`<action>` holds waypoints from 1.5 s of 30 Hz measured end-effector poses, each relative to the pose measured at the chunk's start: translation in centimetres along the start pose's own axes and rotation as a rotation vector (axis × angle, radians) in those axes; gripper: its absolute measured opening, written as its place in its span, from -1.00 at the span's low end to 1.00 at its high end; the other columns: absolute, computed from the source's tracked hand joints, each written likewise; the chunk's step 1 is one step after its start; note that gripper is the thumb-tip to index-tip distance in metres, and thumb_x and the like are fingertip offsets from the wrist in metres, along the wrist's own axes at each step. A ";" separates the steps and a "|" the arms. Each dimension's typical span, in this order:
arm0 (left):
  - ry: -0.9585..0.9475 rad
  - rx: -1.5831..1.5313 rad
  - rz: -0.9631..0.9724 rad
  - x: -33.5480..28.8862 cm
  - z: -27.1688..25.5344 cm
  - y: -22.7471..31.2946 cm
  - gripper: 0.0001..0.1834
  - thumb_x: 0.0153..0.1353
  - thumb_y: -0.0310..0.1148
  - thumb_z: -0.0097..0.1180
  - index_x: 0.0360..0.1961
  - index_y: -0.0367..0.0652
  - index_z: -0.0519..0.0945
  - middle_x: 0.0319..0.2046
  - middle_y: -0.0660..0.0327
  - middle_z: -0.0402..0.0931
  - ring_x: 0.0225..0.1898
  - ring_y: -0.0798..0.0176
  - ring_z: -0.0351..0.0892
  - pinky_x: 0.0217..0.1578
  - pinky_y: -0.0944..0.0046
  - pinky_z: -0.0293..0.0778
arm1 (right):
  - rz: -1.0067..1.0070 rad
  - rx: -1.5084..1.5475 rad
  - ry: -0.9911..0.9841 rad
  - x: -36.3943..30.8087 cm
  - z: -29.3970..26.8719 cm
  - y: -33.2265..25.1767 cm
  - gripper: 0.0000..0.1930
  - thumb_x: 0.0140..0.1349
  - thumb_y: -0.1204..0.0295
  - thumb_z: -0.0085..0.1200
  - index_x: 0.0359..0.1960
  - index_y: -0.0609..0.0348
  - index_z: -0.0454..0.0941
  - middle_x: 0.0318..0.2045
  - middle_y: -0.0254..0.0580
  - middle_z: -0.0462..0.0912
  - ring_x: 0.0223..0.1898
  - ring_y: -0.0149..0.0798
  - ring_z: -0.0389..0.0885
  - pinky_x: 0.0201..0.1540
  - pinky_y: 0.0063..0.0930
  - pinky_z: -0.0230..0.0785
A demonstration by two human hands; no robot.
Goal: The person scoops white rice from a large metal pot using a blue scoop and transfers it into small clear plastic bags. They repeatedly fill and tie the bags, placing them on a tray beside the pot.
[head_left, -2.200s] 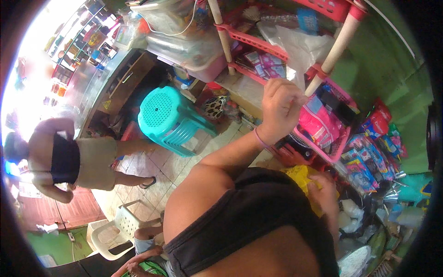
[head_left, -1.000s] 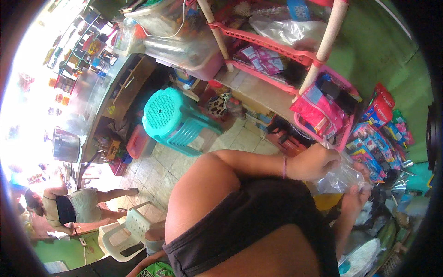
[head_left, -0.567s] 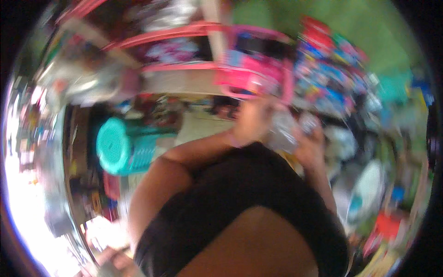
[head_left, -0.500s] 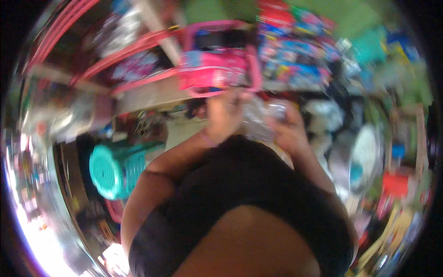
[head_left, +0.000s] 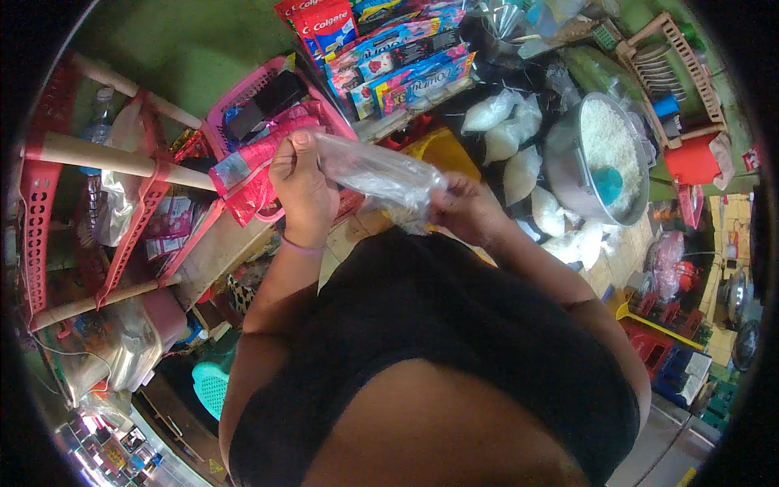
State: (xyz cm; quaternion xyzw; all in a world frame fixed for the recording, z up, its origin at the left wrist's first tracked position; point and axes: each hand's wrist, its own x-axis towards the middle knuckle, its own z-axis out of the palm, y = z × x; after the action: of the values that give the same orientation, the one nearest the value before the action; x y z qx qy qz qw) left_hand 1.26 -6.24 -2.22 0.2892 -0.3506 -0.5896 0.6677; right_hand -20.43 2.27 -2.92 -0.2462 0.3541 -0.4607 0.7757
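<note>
Between my two hands stretches a clear plastic bag [head_left: 377,169], flat and wrinkled, with a crumpled lower part above my dark shirt. My left hand [head_left: 304,178] pinches its left end, thumb pointing up. At the other end, the fingers of my right hand [head_left: 466,207] are closed on the bag's edge. Just behind my left hand lies a bright pink packet [head_left: 243,183] on a pink plastic basket [head_left: 219,114]. To the right of my right hand are several knotted clear bags of white contents [head_left: 522,174].
A large metal basin [head_left: 568,162] of white grains holds a teal scoop [head_left: 606,185] at the right. Colourful sachets [head_left: 406,73] stand in rows at the back. A pink-and-wood shelf rack [head_left: 122,154] stands at the left, with a teal plastic stool or basket [head_left: 211,388] below it.
My view has swung to the right, so the basin and filled bags sit nearer the middle. My hands have moved apart, and the clear bag is now stretched between them.
</note>
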 end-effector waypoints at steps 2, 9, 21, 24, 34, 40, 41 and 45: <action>0.088 0.066 0.008 -0.4 1.9 0.8 -0.77 0.27 -0.30 -0.08 -0.39 -0.25 0.48 -0.60 0.33 0.35 -0.56 0.44 0.34 -0.48 0.39 0.38 | -0.137 0.182 0.026 1.2 -1.1 0.4 -0.90 0.13 0.41 0.09 -0.31 0.05 0.48 -0.38 -0.31 0.55 -0.38 -0.39 0.49 -0.29 -0.42 0.35; -0.011 0.154 -0.014 -1.4 0.1 1.7 -0.75 0.27 -0.27 -0.07 -0.42 -0.23 0.47 -0.62 0.38 0.29 -0.58 0.52 0.18 -0.53 0.49 0.16 | -0.256 0.362 0.083 4.8 -0.1 -0.7 -0.92 0.12 0.53 0.03 -0.40 0.06 0.39 -0.42 -0.26 0.49 -0.39 -0.27 0.47 -0.31 -0.28 0.37; -0.529 1.209 0.325 -3.2 -0.2 6.5 -0.88 0.09 -0.42 0.14 -0.41 -0.25 0.51 -0.52 0.29 0.41 -0.45 0.41 0.40 -0.44 0.38 0.37 | -0.356 0.324 -0.131 5.2 2.2 -1.6 -0.86 0.11 0.53 0.03 -0.27 0.06 0.48 -0.32 -0.27 0.54 -0.29 -0.28 0.52 -0.33 -0.36 0.41; -0.470 0.812 0.189 -3.7 -0.7 4.8 -0.88 0.17 -0.38 0.06 -0.40 -0.20 0.47 -0.52 0.32 0.39 -0.47 0.39 0.38 -0.46 0.36 0.36 | -0.311 0.423 -0.114 3.9 1.9 -2.1 -0.80 0.10 0.49 0.06 -0.20 0.06 0.46 -0.31 -0.28 0.53 -0.29 -0.29 0.52 -0.33 -0.36 0.42; -0.453 0.573 0.041 -3.0 4.2 -3.7 -0.81 0.22 -0.34 0.00 -0.48 -0.19 0.41 -0.46 0.34 0.37 -0.40 0.44 0.29 -0.31 0.43 0.26 | -0.126 0.331 -0.081 -2.2 0.0 1.9 -0.70 0.09 0.37 0.12 -0.14 0.15 0.43 -0.24 -0.30 0.54 -0.22 -0.32 0.52 -0.17 -0.36 0.41; -0.445 0.328 -0.139 -0.3 7.2 -5.2 -0.87 0.22 -0.39 -0.01 -0.44 -0.19 0.40 -0.42 0.31 0.39 -0.42 0.42 0.32 -0.34 0.41 0.34 | -0.290 0.284 0.414 -5.6 -3.0 0.1 -0.82 0.09 0.46 0.13 -0.26 0.20 0.51 -0.40 -0.23 0.58 -0.39 -0.38 0.56 -0.30 -0.51 0.44; -0.468 0.115 -0.232 1.5 7.3 -5.3 -0.88 0.21 -0.42 -0.01 -0.45 -0.21 0.39 -0.44 0.29 0.38 -0.44 0.40 0.33 -0.36 0.38 0.37 | -0.371 0.248 0.459 -6.5 -4.0 0.6 -0.84 0.08 0.47 0.14 -0.30 0.20 0.51 -0.42 -0.23 0.58 -0.41 -0.40 0.56 -0.32 -0.52 0.43; -0.606 0.359 0.185 3.6 9.9 -4.9 -0.80 0.19 -0.36 0.04 -0.50 -0.23 0.42 -0.48 0.30 0.39 -0.43 0.43 0.31 -0.36 0.43 0.27 | -0.621 0.145 0.660 -8.7 -5.2 1.9 -0.90 0.02 0.51 0.19 -0.47 0.21 0.50 -0.52 -0.29 0.57 -0.51 -0.47 0.50 -0.44 -0.59 0.36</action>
State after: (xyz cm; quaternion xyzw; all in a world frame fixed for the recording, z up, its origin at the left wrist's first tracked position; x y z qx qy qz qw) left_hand -9.41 -10.24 0.15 0.1809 -0.6554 -0.5146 0.5224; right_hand -26.29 10.54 -4.75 -0.1259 0.4587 -0.7488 0.4617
